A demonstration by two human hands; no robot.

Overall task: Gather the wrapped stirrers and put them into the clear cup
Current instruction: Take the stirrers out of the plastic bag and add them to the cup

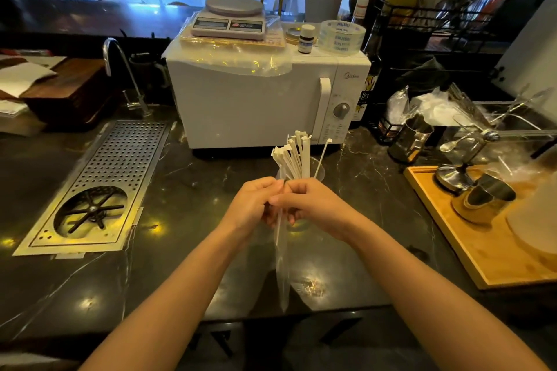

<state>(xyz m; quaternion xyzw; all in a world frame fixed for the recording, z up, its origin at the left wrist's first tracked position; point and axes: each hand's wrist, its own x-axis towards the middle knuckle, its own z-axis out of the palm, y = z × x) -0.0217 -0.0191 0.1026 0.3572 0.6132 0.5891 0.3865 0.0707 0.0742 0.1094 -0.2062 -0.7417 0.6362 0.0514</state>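
Sink side: perforated drain grate (99, 181) set into the dark counter (187, 250), far left, uninvolved.
Left hand (251, 203): curled closed around the lower part of the stirrer bundle, fingers meeting the right hand's.
Wrapped stirrers (294, 156): white paper-sleeved bundle fanned upright above both hands, roughly a dozen or so; overlap prevents an exact count.
Plastic sleeve (282, 268): one clear strip hanging below the hands.
Right hand (310, 205): closed on the same bundle, pinching it from the right.
Clear cup (318, 170): one, standing just behind the hands, in front of the microwave (256, 99); one thin stirrer (322, 156) appears to lean in it.
Progress: gathering looks largely done; the bundle is not yet in the cup.
Tray (470, 247): wooden, far right, holding metal cups.
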